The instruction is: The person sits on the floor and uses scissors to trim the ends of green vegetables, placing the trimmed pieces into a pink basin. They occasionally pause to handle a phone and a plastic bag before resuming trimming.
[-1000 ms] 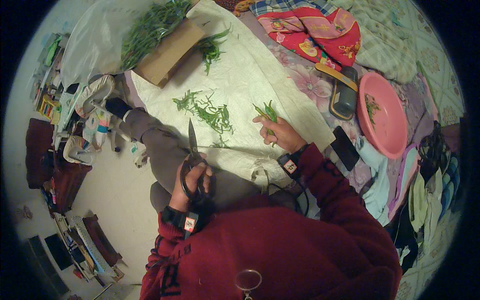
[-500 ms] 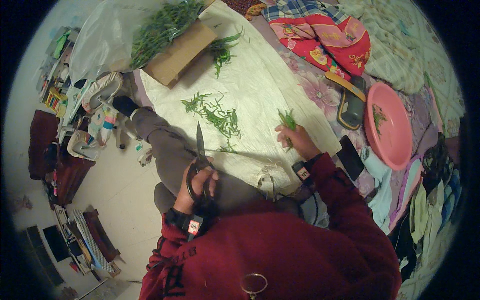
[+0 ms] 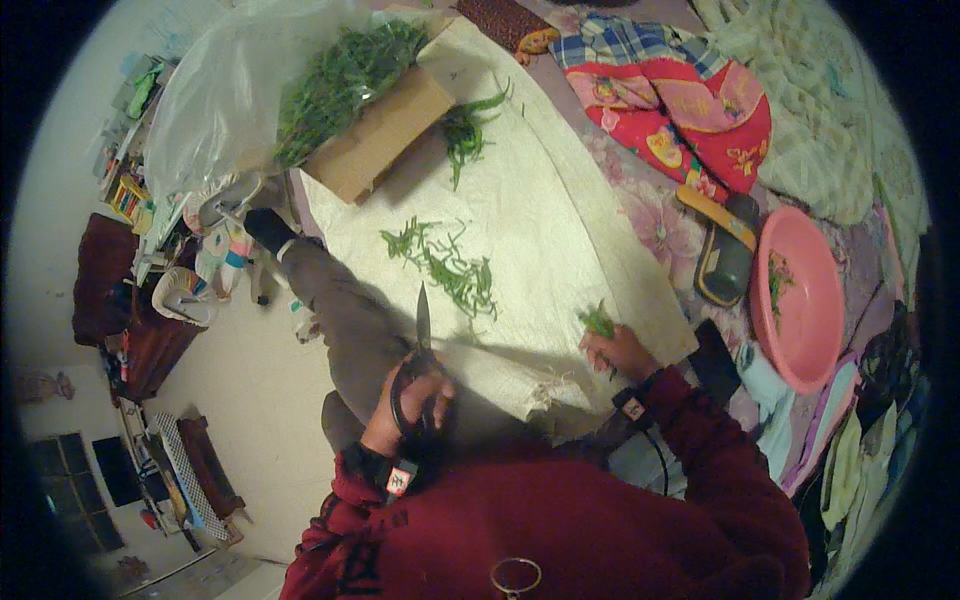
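My left hand (image 3: 413, 402) is closed around the handles of dark scissors (image 3: 424, 325), whose blades are together and point away from me. In my right hand (image 3: 622, 355), near the right edge of a white woven sheet (image 3: 560, 230), is a small bunch of slim green chillies (image 3: 597, 320); their tips stick out past my fingers. Between and beyond my hands, a loose scatter of green chillies (image 3: 462, 277) lies on the sheet. Another small heap of longer chillies (image 3: 465, 140) rests against a cardboard box (image 3: 380, 135).
Greens (image 3: 350, 80) fill a clear plastic bag (image 3: 215, 110) by the box. At right stands a pink basin (image 3: 808, 330) with a few greens (image 3: 780, 280) inside, beside a dark case with a yellow handle (image 3: 725, 255). Red patterned cloth (image 3: 680, 120) lies behind; my leg (image 3: 345, 310) borders the sheet.
The whole view has shifted, so things sit lower and slightly right. My right hand has drawn nearer to me with the bunch. My left hand keeps the scissors in about the same place.
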Demonstrator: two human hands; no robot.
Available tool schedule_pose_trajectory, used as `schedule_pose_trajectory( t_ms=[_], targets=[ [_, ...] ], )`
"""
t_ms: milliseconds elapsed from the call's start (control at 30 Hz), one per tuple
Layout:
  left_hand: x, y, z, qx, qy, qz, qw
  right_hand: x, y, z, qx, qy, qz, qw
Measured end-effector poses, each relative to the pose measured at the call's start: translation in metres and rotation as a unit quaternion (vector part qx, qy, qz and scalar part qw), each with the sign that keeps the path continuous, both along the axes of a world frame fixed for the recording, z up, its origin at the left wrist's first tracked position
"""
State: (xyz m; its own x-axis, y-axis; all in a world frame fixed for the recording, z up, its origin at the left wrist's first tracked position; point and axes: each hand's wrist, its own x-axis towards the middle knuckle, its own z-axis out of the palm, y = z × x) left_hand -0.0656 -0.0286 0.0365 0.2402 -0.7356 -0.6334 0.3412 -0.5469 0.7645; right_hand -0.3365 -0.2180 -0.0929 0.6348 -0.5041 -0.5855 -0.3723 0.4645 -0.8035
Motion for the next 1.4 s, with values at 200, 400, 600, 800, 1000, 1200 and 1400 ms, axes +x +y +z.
schedule_pose_trajectory(
  t_ms=[200,400,600,800,1000,1200,1400],
  targets=[
    [-0.021,-0.017,-0.004,-0.018,0.006,0.001,1.000,0.008,-0.009,-0.002,0.012,0.121,0.085,0.989],
    [-0.035,-0.013,-0.002,-0.091,0.018,-0.006,0.996,-0.002,-0.012,-0.032,-0.048,0.067,0.084,0.993],
    [-0.048,0.052,-0.002,-0.278,-0.153,0.032,0.948,-0.007,-0.002,-0.048,-0.291,0.041,0.142,0.945],
    [-0.038,0.103,0.028,-0.196,-0.095,0.077,0.973,-0.017,0.027,-0.011,-0.121,-0.049,-0.079,0.988],
    [-0.041,0.146,0.062,-0.267,-0.117,0.116,0.950,-0.039,0.065,0.005,-0.109,0.017,-0.042,0.993],
    [-0.049,0.165,0.081,-0.337,-0.158,0.125,0.920,-0.045,0.092,-0.003,-0.098,0.015,-0.050,0.994],
    [-0.054,0.179,0.104,-0.398,-0.155,0.148,0.892,-0.056,0.096,-0.018,-0.083,0.010,-0.060,0.995]
  ],
)
